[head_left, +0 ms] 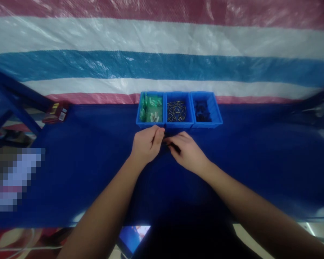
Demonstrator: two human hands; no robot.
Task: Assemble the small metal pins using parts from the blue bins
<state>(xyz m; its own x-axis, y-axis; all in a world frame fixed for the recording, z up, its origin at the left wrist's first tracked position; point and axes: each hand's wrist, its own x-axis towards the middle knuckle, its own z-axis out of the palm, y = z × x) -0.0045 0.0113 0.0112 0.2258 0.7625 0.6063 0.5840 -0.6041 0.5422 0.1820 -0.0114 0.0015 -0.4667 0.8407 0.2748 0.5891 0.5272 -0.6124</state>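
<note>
My left hand [148,144] and my right hand [188,149] meet in front of the blue bins, just above the blue table. The left one is closed, thumb pressed on the fingers; what it holds is hidden. My right fingers pinch together close beside it. A thin, small piece shows between the two hands, too small and dim to name. Behind them stand three blue bins in a row. The left bin [150,125] holds white pieces in green bags [153,104], the middle bin [179,125] many thin metal pins [176,110], the right bin [207,125] dark parts [202,110].
A dark red box [56,112] sits at the table's far left, beside a blue metal frame [13,93]. A striped plastic sheet [162,66] hangs behind the table [83,151]. A lit screen [135,238] shows below the front edge.
</note>
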